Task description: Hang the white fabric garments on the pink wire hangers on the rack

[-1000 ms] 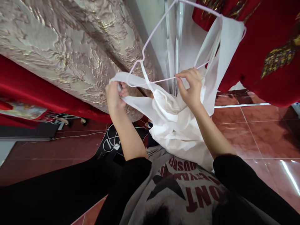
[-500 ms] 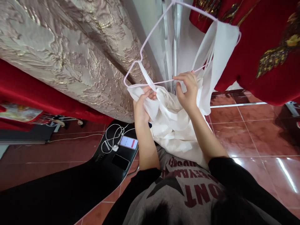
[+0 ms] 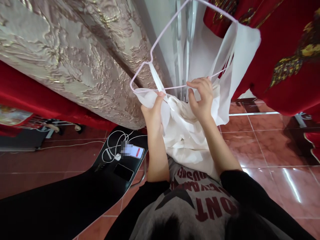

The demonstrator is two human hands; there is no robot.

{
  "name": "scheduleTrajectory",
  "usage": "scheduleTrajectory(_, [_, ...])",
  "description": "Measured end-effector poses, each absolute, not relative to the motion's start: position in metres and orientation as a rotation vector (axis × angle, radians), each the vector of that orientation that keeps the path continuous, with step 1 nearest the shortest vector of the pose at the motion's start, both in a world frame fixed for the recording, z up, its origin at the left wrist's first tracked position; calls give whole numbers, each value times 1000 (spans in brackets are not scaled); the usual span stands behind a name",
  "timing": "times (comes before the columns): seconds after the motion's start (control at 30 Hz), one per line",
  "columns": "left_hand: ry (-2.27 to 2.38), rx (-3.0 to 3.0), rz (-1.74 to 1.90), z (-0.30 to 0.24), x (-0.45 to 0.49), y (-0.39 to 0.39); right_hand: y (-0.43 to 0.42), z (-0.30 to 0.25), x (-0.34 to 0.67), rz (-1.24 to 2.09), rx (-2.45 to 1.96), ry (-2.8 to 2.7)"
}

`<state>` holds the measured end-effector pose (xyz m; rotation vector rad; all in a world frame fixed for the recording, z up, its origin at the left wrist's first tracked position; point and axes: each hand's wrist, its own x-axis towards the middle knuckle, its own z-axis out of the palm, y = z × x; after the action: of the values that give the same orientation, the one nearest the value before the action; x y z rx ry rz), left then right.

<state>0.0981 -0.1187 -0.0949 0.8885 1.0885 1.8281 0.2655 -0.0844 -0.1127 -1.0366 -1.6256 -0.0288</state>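
A pale pink clothes hanger (image 3: pixel 167 29) rises in front of me, its upper part cut off by the frame's top edge. From it hangs a white garment (image 3: pixel 183 125); a thin strap loops over the left shoulder of the hanger and a wide panel drapes over the right one. My left hand (image 3: pixel 153 111) is closed on the garment's cloth at the left end of the lower bar, thumb on top by the strap. My right hand (image 3: pixel 202 96) is curled over the hanger's bottom bar, with the thumb apart from the fingers. The garment's lower part bunches against my shirt.
Pinkish brocade fabric (image 3: pixel 82 63) hangs close on the left, and a red garment with gold embroidery (image 3: pixel 277 43) on the right. A black chair (image 3: pixel 62 190) at lower left bears a lit phone (image 3: pixel 137 152), a dark phone (image 3: pixel 123 172) and a white cable. Red tiles (image 3: pixel 275 143) cover the floor.
My left thumb has come over the top of the cloth beside the strap, and the fingers seen before are now hidden. The right hand keeps its hold on the bar. The view has shifted slightly.
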Motion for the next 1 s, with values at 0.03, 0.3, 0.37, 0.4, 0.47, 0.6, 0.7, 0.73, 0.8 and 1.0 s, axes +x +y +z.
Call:
scheduleTrajectory(0.03, [1105,891,1833,-91,94,-122,-86,-110,267,-14,-1046,-1634])
scheduleTrajectory(0.3, [761,976,1666,-41,77,-151,-96,-93,277,-35,-1039,-1695])
scheduleTrajectory(0.37, [669,975,1578,-28,76,-151,-95,-94,277,-48,-1021,-1706])
scheduleTrajectory(0.4, [626,982,1548,-22,75,-149,-94,-96,277,-55,-1011,-1714])
scheduleTrajectory(0.47, [551,1006,1493,-11,70,-139,-92,-98,277,-61,-992,-1729])
scheduleTrajectory(0.6, [473,960,1582,-2,54,-108,-89,-97,280,-9,-1000,-1765])
scheduleTrajectory(0.7, [520,819,1804,-17,39,-93,-89,-90,285,70,-1036,-1785])
scheduleTrajectory(0.73, [570,767,1879,-27,35,-92,-90,-88,286,92,-1042,-1784])
scheduleTrajectory(0.8, [725,667,1981,-48,30,-96,-93,-84,285,114,-1041,-1774])
scheduleTrajectory(1.0, [766,660,1776,-88,62,-106,-101,-89,261,102,-991,-1776])
